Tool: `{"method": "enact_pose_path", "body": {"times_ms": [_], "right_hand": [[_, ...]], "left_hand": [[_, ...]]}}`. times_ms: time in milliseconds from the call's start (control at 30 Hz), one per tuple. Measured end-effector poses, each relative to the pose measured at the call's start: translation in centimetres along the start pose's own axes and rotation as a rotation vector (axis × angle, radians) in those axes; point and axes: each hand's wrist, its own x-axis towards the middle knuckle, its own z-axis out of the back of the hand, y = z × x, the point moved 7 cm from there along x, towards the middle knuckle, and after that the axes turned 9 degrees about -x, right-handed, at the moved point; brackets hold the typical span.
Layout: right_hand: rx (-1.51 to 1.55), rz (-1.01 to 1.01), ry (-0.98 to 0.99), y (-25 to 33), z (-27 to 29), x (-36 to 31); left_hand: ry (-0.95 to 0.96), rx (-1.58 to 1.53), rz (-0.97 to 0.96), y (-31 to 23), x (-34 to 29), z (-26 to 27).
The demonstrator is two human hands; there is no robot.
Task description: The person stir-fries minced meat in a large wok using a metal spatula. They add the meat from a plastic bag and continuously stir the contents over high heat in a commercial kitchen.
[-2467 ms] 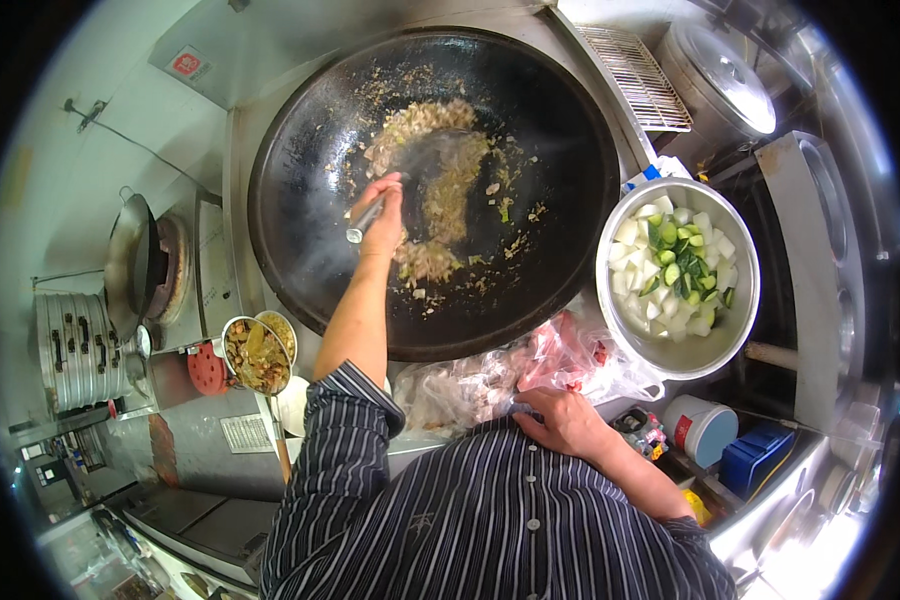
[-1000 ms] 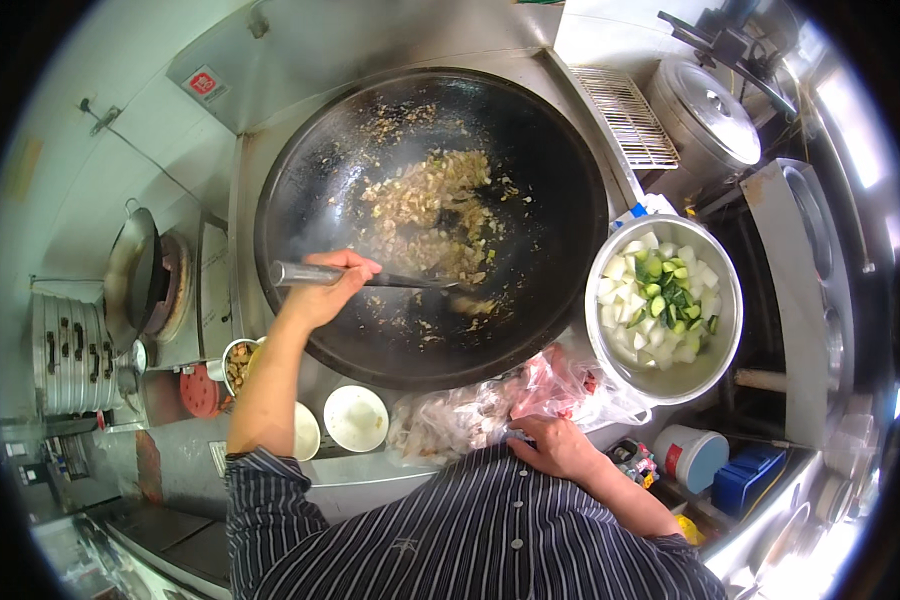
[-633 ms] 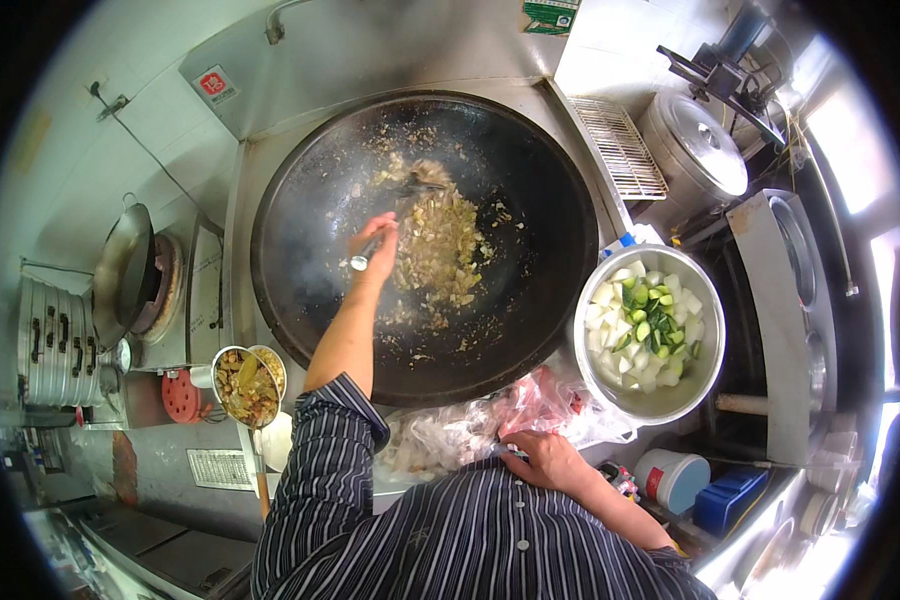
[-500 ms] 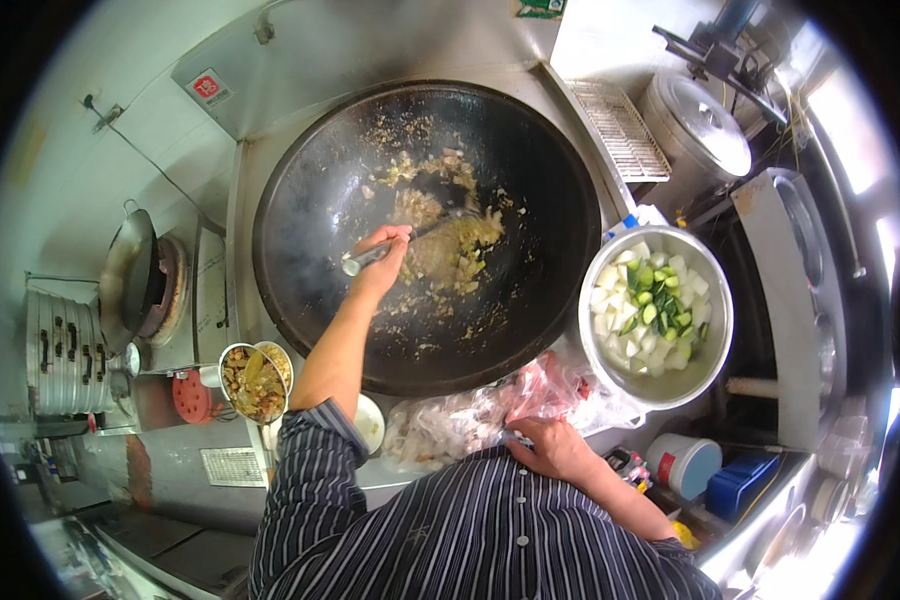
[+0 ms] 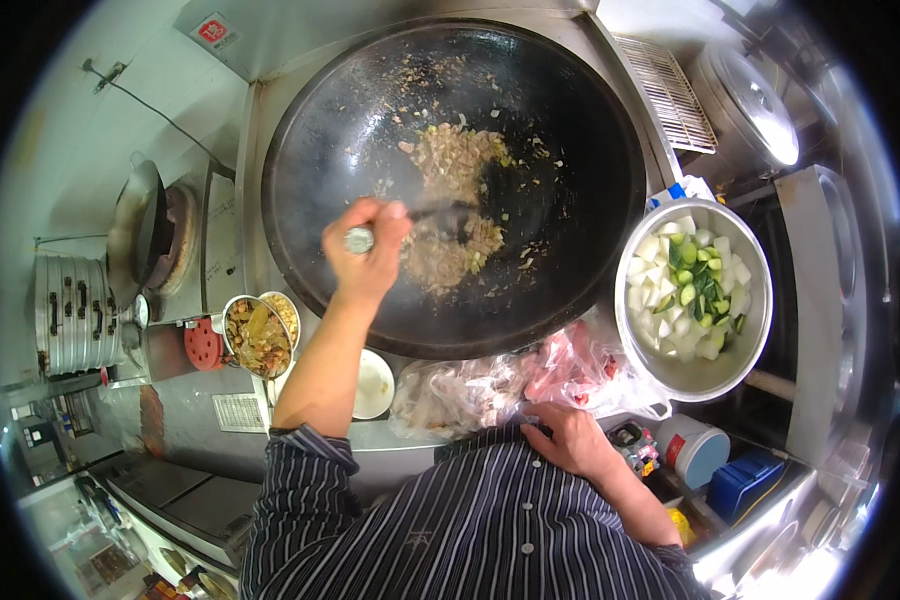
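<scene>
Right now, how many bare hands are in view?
2: the left hand grips a metal utensil handle over the large dark wok; the right hand is near the plastic bags, by the striped shirt. No others show.

We see a grey metal table [image 5: 370, 433] with a big black wok [image 5: 580, 230] taking up most of its middle. Along the front strip, by the wok's near rim, we find a white bowl [image 5: 374, 392], then a crumpled clear plastic bag [image 5: 460, 395], and touching that a pinkish bag [image 5: 560, 365]. Just beside the wok at right stands a steel bowl [image 5: 705, 388], though we cannot tell how its base rests
</scene>
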Motion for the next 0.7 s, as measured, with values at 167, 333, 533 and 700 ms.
{"method": "enact_pose_path", "body": {"times_ms": [167,333,533,700], "right_hand": [[0.011,-0.013,0.009,-0.1,0.4,0.4],[-0.039,0.079,0.008,0.7,0.1,1.4],[-0.006,0.023,0.085,0.0,-0.5,1.7],[0.001,0.045,0.064,0.1,-0.4,2.0]], "left_hand": [[-0.187,0.001,-0.059,10.0,1.1,-2.7],[-0.083,-0.113,0.09,9.1,-0.4,-3.5],[0.321,-0.053,0.136,-3.7,-2.8,3.4],[0.213,0.21,0.034,0.4,0.0,3.8]]}}
